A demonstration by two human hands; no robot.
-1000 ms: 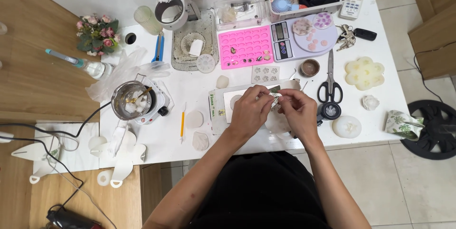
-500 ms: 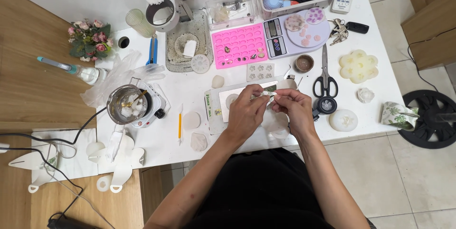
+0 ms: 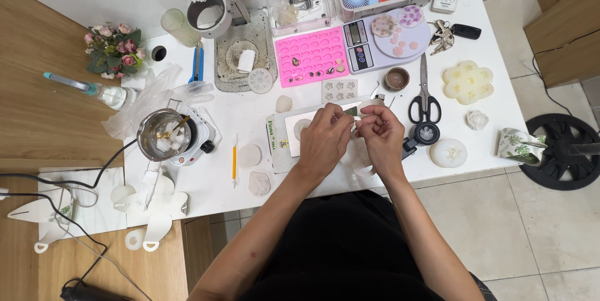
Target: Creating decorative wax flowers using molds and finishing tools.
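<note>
fingers: both sets pinched together on a tiny piece (image 3: 354,124), too small to identify
left hand (image 3: 323,140): curled over the piece, fingertips meeting the right's
right hand (image 3: 381,135): thumb and forefinger closed on the same piece from the other side
piece location: held just above the white card (image 3: 297,127), near the bench front edge
under hands: white card lies flat on the bench (image 3: 262,117), partly covered by the left hand
just behind: small clear mould (image 3: 339,89), pink silicone mould (image 3: 311,56) with a few dark bits in its cells
right of hands: black-handled scissors (image 3: 424,98), small brown dish (image 3: 396,78), round white casting (image 3: 448,152)
left of hands: orange pencil (image 3: 234,162), two pale flat castings beside it, metal pot (image 3: 161,134) on a small hot plate
far back: digital scale (image 3: 382,37) with pink discs on its pan
</note>
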